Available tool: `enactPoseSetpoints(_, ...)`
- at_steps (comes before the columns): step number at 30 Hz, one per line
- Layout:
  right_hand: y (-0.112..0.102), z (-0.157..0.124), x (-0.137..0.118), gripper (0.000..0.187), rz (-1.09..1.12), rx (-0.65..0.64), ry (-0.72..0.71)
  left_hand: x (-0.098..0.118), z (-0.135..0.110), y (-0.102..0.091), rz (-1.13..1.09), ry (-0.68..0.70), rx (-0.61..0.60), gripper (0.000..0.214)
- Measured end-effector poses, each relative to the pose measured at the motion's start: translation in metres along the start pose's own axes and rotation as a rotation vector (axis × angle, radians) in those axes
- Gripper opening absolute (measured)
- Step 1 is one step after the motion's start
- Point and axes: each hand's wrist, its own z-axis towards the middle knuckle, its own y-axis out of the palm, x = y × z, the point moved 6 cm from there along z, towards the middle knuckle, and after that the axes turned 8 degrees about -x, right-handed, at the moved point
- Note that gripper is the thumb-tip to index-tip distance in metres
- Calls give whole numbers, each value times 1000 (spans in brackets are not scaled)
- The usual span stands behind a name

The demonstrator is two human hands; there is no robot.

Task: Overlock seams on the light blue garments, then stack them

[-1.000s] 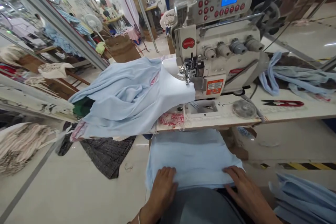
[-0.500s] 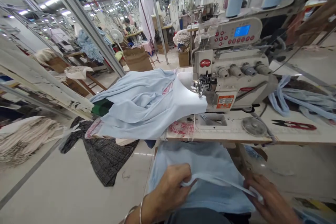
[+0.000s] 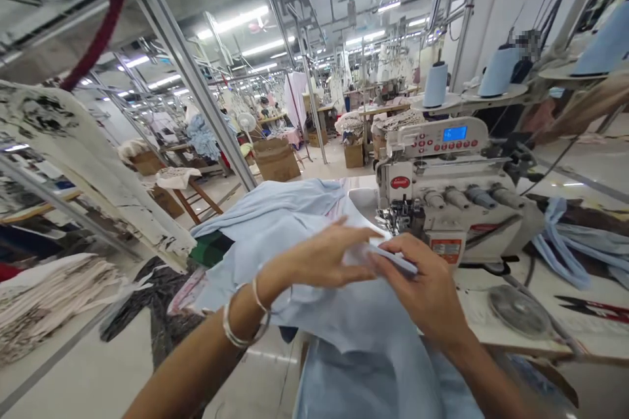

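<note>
Around 8 o'clock from the sewing machine [image 3: 457, 177], the right hand [image 3: 427, 285] pinches light-blue cloth [image 3: 354, 321] by its edge, probably so the rest drapes freely. Left hand [image 3: 322, 255] has fingers outstretched alongside; can't tell if they're gripping, too blurry.

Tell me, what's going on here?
Someone is handling light-blue cloth in front of a sewing machine. The right hand pinches a folded edge of it; the left hand is at the same edge, too blurred to tell how firmly it grips. More pale-blue fabric lies left of the machine, and red-handled snips lie to the right.
</note>
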Motion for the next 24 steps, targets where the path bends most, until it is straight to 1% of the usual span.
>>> enactPoseSetpoints(1,9,4,4,18,56,19,32,5,5,9,-51,11,-38,7)
enactPoseSetpoints(2,18,3,13,20,114,17,99,7,8,14,-100,-2,-44,13)
enactPoseSetpoints(3,27,-1,24,25,170,-23,180,4,8,16,-151,-27,-26,22)
enactPoseSetpoints(5,42,-19,46,32,223,-175,314,-9,6,12,-241,-77,41,34)
enactPoseSetpoints(7,49,-39,62,34,199,-305,379,-30,4,3,-247,-115,119,41)
enactPoseSetpoints(8,49,-47,68,36,184,-332,397,-42,5,-1,-195,-139,158,42)
enactPoseSetpoints(9,47,-54,72,37,174,-329,418,-54,7,-3,-106,-168,192,41)
enactPoseSetpoints(11,39,-60,77,36,189,-262,469,-70,12,-3,136,-234,244,31)
enactPoseSetpoints(12,35,-62,78,37,210,-225,498,-72,14,1,254,-256,264,23)
enactPoseSetpoints(13,32,-62,78,37,233,-193,526,-69,17,5,343,-252,278,20)
enactPoseSetpoints(14,30,-61,78,38,255,-167,550,-60,19,12,389,-215,277,29)
enactPoseSetpoints(15,28,-60,76,38,269,-139,564,-46,21,20,385,-148,255,44)
enactPoseSetpoints(16,25,-58,73,38,272,-111,565,-29,21,28,335,-65,209,56)
enactPoseSetpoints(17,22,-56,70,37,262,-72,552,-11,22,36,248,16,142,65)
enactPoseSetpoints(18,18,-53,67,35,249,-19,528,6,22,43,138,72,71,67)
enactPoseSetpoints(19,15,-52,63,34,239,42,505,19,22,49,18,99,10,64)
enactPoseSetpoints(20,12,-51,62,33,246,100,499,28,23,52,-96,94,-23,58)
enactPoseSetpoints(21,12,-53,63,33,284,144,514,33,24,54,-192,63,-17,49)
enactPoseSetpoints(22,15,-55,66,35,356,168,545,32,26,54,-261,13,19,41)
enactPoseSetpoints(24,26,-61,75,42,558,164,620,24,31,53,-317,-91,123,30)
